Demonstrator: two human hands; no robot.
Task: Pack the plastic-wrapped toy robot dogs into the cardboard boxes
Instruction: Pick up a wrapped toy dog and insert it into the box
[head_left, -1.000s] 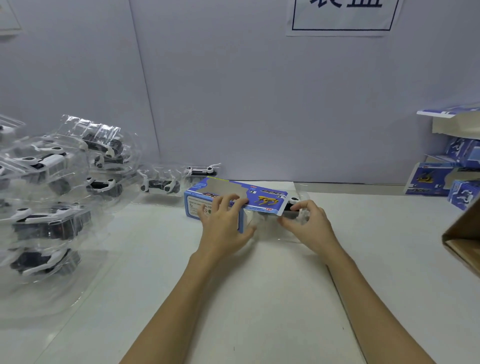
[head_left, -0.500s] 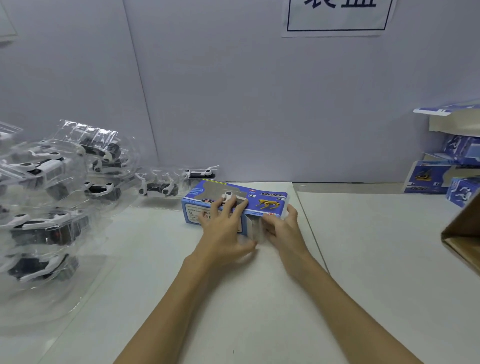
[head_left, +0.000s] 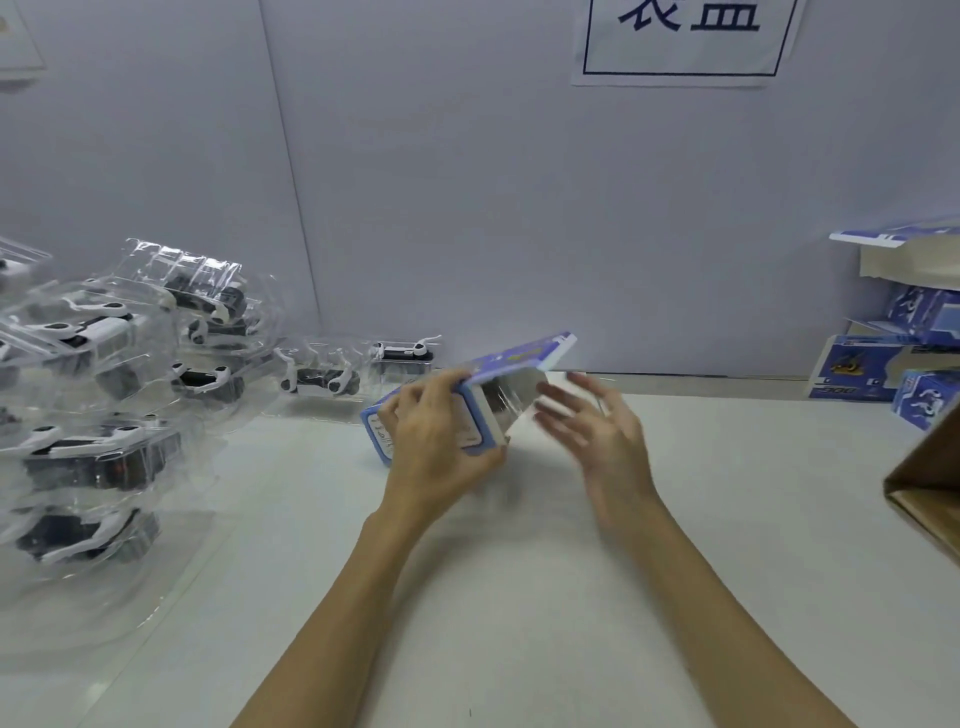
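Wrapped dog (head_left: 506, 402) inside tilted blue box (head_left: 470, 410), left hand (head_left: 439, 441) gripping

box (head_left: 470, 402): flat on table → tilted, open end raised toward 3 o'clock, flap up | left hand (head_left: 435, 441): from resting on top → gripping its near end | right hand (head_left: 597, 431): off box, fingers spread, blurred

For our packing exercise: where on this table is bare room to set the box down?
Bare: the table near the person, between the forearms, and rightward up to the brown carton. Crowded: wrapped toy dogs on the left, blue boxes at far right.
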